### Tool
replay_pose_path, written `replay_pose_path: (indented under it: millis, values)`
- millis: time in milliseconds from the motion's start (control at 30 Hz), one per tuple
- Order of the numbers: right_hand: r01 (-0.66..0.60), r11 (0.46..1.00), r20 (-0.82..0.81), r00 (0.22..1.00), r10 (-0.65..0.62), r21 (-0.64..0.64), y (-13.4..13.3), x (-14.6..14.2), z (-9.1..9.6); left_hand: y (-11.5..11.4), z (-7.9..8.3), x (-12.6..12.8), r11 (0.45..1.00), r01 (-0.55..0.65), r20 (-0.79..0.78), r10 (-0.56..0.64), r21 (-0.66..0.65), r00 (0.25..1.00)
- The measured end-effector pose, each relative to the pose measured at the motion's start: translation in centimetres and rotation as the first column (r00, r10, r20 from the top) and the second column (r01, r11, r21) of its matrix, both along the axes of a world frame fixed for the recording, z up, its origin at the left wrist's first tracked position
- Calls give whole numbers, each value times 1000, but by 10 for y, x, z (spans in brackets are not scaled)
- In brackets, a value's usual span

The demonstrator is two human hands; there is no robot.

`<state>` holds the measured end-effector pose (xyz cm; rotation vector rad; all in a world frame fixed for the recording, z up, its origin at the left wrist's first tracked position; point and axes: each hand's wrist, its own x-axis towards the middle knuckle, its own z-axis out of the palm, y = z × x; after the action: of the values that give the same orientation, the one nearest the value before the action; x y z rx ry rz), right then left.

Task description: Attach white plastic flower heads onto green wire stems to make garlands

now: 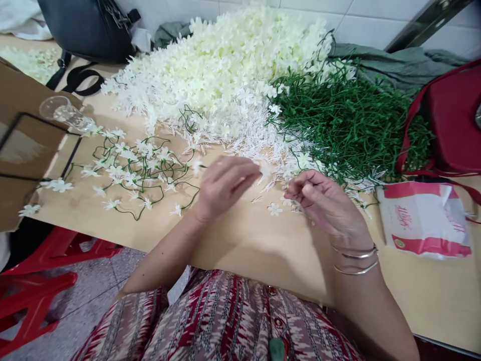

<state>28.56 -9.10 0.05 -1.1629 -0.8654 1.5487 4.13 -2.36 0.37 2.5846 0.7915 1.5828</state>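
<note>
My left hand is closed, fingers bent together over the table. A green plastic flower stem with a white blossom pokes out behind its knuckles; the rest is hidden by the hand. A blurred white petal shape shows just past its fingertips. To the right, my right hand has its thumb and fingers drawn together; whatever is in that pinch is too small to make out. Between and below the hands lies a loose white flower. Left of my left hand, finished-looking stems with white flowers spread out.
Behind the hands rises a big heap of white artificial flowers, with small white sticks along its front. Green stems pile up at right, beside a red bag and a packet. A plastic cup lies tipped by a cardboard box.
</note>
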Motion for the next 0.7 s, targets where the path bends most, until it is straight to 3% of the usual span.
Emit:
replay_pose_path:
  millis: [33, 100, 167, 233, 267, 400, 500, 600, 700]
  values:
    - [37, 999, 31, 999, -38, 35, 0, 4, 0, 5, 4, -9, 986, -131, 64, 125, 100, 990]
    - [94, 992, 82, 991, -102, 88, 1, 10, -2, 15, 10, -28, 891, -420, 210, 383, 175, 900]
    - [124, 986, 105, 985, -136, 115, 2, 12, -3, 23, 11, -47, 760, -649, 237, 634, -20, 736]
    - [134, 983, 117, 982, -149, 124, 3, 11, -4, 29, 7, -61, 644, -746, 180, 765, -172, 618]
    - [135, 983, 125, 981, -151, 124, 3, 10, -5, 31, 3, -66, 620, -756, 163, 785, -209, 598]
    - [160, 973, 194, 962, -191, 164, 4, 7, -4, 37, -13, -74, 693, -626, 174, 708, -358, 685]
    - [184, 963, 222, 948, -227, 199, 5, 7, -5, 45, -27, -75, 700, -539, 235, 687, -469, 688]
    - [184, 961, 234, 945, -231, 205, 6, 7, -8, 62, -40, -79, 682, -577, 365, 730, -449, 579]
    - [161, 964, 282, 934, -218, 211, 7, 6, -11, 82, -45, -89, 659, -638, 557, 726, -398, 402]
